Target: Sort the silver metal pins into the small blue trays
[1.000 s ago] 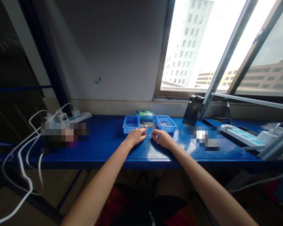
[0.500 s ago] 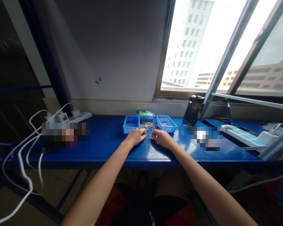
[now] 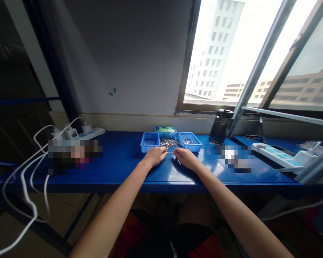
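A thin, silvery metal piece (image 3: 170, 153) spans the gap between my hands, just above the blue table (image 3: 121, 157). One end is pinched in the closed fingertips of my left hand (image 3: 156, 157). At its other end, the fingers of my right hand (image 3: 187, 157) are closed too. The piece is too small for me to tell its exact kind. Right behind my fingers lies a heap of small metal parts (image 3: 170, 142). A blue bin (image 3: 150, 148) with a few such parts stands left of the heap, and another blue bin (image 3: 192, 147) with several stands right of it.
Behind the heap is a third blue bin (image 3: 157, 130) holding green packets. A dark bottle (image 3: 220, 127) stands at the back right by a metal post. Power strips (image 3: 93, 134) with white cables lie at both sides. Blurred-out items sit left and right of my arms.
My hands have drawn very slightly closer together, with less of the metal piece showing between them. The bins and the heap look the same.
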`<state>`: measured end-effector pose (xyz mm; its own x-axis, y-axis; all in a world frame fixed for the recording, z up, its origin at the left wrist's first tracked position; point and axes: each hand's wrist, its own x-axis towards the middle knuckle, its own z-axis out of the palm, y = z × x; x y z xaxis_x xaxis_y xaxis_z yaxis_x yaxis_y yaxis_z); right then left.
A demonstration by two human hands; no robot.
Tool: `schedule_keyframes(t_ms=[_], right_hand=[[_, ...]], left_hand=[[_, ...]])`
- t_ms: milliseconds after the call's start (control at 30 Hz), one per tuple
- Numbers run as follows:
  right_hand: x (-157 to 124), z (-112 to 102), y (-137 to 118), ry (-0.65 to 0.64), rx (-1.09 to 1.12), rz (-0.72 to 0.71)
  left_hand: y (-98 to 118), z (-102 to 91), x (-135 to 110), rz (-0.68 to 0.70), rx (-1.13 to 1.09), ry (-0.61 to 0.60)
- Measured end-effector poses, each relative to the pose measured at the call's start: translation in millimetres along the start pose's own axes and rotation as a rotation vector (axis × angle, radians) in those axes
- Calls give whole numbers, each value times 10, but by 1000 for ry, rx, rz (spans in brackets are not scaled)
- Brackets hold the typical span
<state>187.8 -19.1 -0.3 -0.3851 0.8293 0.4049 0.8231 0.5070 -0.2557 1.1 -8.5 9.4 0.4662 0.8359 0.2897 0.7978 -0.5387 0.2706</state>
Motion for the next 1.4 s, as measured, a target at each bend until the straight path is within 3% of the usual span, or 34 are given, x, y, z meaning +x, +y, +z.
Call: schedule_keyframes(t_ms=[1000,1400], right_hand=[[-4,40,19,5,-7,-28],[9,30,18,84,31,-50]], left_hand=[[31,-31,-13,-45,-16,-20],[22,-29,-5,-45,-34,7]])
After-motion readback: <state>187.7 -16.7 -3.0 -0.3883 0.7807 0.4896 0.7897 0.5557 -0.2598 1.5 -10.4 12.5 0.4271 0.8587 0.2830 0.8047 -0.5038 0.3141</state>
